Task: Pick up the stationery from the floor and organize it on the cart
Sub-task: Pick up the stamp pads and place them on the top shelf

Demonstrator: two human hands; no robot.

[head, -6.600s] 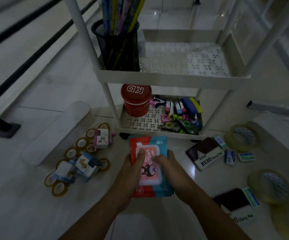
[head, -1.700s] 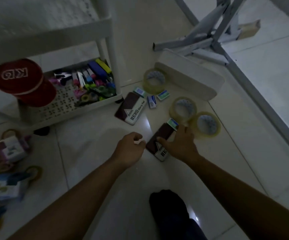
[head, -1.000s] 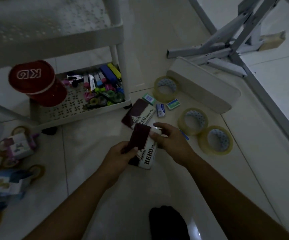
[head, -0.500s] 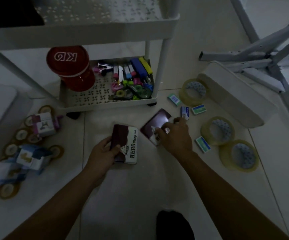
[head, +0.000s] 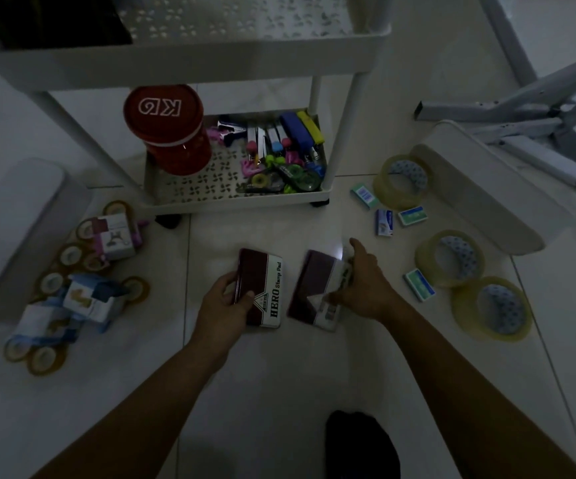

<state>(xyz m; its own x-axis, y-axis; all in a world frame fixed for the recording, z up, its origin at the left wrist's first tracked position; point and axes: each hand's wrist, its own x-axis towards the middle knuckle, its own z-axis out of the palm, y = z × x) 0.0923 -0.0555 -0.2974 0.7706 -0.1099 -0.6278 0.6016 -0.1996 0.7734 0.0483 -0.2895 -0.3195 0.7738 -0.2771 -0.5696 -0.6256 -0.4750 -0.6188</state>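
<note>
two stamp pads in two hands, below a white cart

centre of the frame: the left hand point(head: 226, 307) grips one stamp pad point(head: 260, 292), thumb on its maroon lid and fingers curled around its left edge; the white label reads "hero stamp pad". just to its right, the right hand point(head: 366, 288) clasps a second stamp pad point(head: 315, 288) by its right edge, tilted, with the index finger stretched toward the top of the frame. the two pads lie side by side, apart from each other; whether either one touches the floor point(head: 279, 368) cannot be told.

upper centre: the white cart point(head: 189, 60) shows two shelves. the lower shelf carries one red canister point(head: 167, 129) marked "kg" on its lid at the left and a heap of coloured staplers and correction tapes point(head: 276, 155) at the right, too crowded to count.

right of the frame: three large rolls of clear tape point(head: 402, 181) and four small staple boxes point(head: 383, 222) lie on the floor, next to one white lid-like tray point(head: 486, 188).

left of the frame: a scatter of small tape rolls point(head: 69, 255) with a few small printed boxes point(head: 115, 236) among them, near a second white tray point(head: 13, 223); the number of rolls is unclear in the dim light.
</note>
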